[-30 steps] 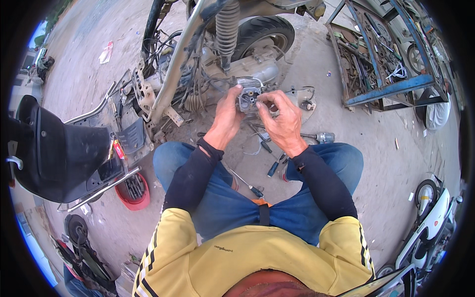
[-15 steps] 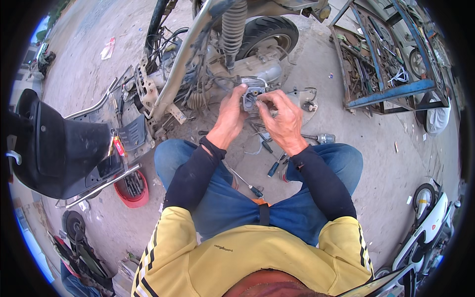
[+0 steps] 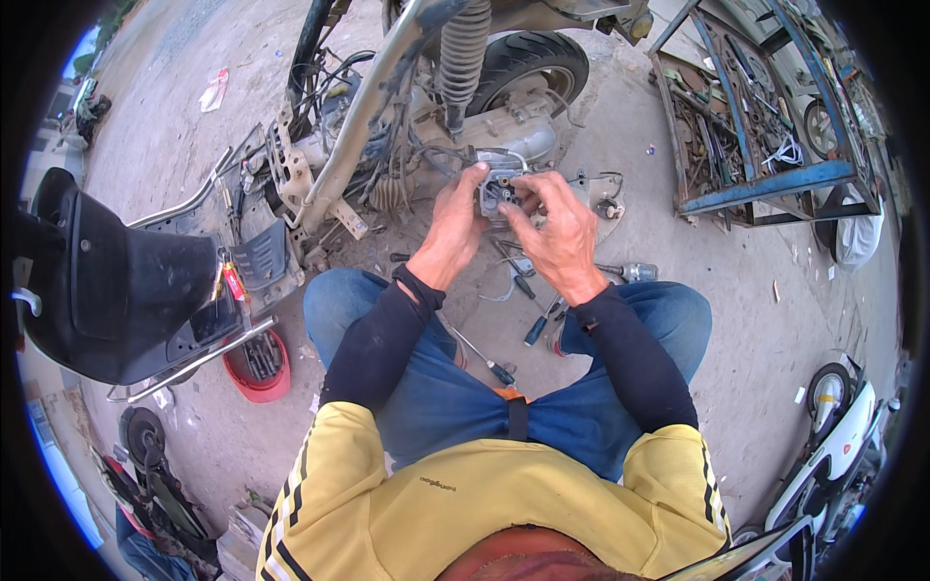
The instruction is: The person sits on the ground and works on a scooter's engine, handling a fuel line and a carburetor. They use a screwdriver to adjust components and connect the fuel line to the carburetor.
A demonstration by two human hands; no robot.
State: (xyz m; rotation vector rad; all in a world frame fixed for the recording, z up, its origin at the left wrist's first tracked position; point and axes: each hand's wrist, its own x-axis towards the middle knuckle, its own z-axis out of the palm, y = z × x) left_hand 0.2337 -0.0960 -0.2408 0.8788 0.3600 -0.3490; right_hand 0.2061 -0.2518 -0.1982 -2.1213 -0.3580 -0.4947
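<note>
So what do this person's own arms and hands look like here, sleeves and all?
Both hands, the left hand and the right hand, are bare, with no gloves. Tight black undersleeves run from the wrists up to the elbows. Above them sit the yellow shirt sleeves, each with black stripes down the outer side.

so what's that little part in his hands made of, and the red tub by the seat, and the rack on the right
The small part, held by left hand and right hand, looks like dull grey cast metal, though it is too small to be sure. The red tub looks like plastic: even, matte colour. The rack appears to be steel bar, with chipped blue paint and rust.
</note>
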